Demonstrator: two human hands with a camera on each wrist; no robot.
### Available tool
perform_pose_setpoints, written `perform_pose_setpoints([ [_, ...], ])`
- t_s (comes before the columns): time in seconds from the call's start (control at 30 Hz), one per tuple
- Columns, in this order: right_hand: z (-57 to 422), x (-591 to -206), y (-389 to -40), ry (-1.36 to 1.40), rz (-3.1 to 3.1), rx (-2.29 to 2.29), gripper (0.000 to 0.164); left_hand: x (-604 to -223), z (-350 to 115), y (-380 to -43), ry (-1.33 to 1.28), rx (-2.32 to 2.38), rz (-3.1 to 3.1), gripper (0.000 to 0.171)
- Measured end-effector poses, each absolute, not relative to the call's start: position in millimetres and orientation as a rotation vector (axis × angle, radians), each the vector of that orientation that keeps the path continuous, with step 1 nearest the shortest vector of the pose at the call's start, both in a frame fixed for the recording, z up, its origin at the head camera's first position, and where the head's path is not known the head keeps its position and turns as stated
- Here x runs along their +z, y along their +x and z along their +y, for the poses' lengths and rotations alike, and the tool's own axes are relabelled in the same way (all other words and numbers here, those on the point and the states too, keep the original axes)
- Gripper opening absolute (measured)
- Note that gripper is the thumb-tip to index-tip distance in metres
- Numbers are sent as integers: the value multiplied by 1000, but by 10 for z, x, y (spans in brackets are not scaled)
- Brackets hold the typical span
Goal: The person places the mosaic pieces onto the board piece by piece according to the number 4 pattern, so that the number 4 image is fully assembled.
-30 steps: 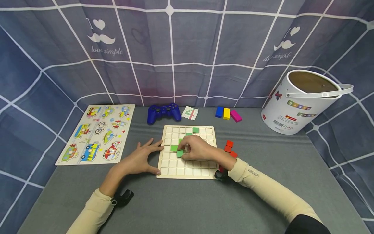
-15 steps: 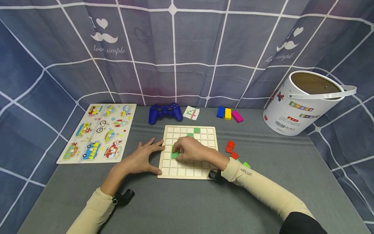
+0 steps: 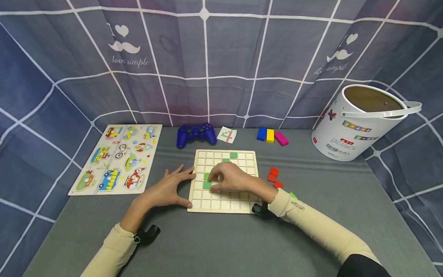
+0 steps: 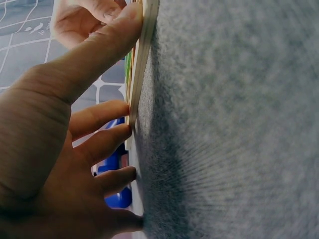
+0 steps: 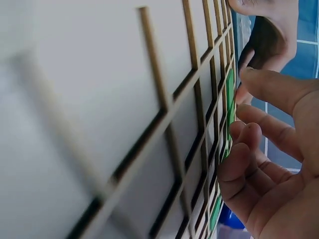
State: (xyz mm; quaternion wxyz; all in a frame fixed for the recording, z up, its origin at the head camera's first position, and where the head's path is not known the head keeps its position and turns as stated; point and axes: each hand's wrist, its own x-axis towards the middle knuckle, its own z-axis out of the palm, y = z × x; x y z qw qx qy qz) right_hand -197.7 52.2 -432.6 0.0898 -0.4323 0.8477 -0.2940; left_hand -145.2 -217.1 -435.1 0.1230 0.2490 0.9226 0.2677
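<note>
A wooden grid board [image 3: 221, 204] lies flat on the grey table. Several green square tiles sit in its cells, among them a lower-left tile [image 3: 207, 185]. My left hand [image 3: 165, 190] is spread at the board's left side. Its thumb [image 4: 107, 50] and fingertips touch the edge. My right hand [image 3: 231, 177] hovers over the board's middle just right of the lower-left tiles, fingers loosely bent and thumb apart from the index finger. Nothing shows between them. In the right wrist view, green tiles [image 5: 230, 97] lie right beside those fingertips.
Red tiles [image 3: 271, 177] and a light green tile [image 3: 293, 195] lie right of the board. Behind it are a blue game controller [image 3: 196, 134], a patterned card [image 3: 227, 135] and blue, yellow and magenta blocks [image 3: 270, 135]. A vehicle puzzle [image 3: 115, 161] lies left; a white bucket [image 3: 332, 132] stands back right.
My right hand moved a green tile leftward into the lower-left cell, then let go and drew slightly right. My left hand has stayed at the board's edge.
</note>
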Motion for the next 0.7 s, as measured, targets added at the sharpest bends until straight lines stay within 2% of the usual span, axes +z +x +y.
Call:
perform_pose_setpoints([
  [0.33,1100,-4249,-1926,-1156,2549,-1043,11,-4339,-2173,-1470,716,789,2697,96],
  [0.7,1851,-4225,-1770,-981,2637,-1096,18,-4345,-2162,-1469,711,772,2692,97],
])
